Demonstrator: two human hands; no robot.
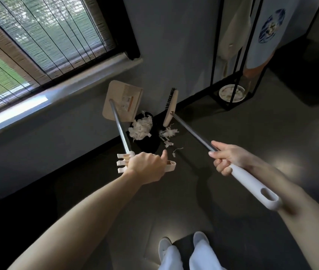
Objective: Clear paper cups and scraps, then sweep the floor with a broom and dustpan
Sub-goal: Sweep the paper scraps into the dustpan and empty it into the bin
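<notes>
My left hand (147, 166) grips the cream handle of a long-handled dustpan (122, 103), whose beige pan is tipped up near the wall. Below it a pile of white paper scraps (141, 128) lies in a black container (147, 137) on the floor. My right hand (227, 159) holds the broom by its white grip; the metal pole runs down to the broom head (171, 108), which stands on the floor by the wall. More loose scraps (168, 134) lie on the dark floor just beside the broom head.
A window with a slatted blind (38, 41) and a pale sill fills the left. A black metal rack (236, 55) with hanging cloth stands at the back right, a white dish (232, 93) at its foot. My white shoes (184, 248) are at the bottom.
</notes>
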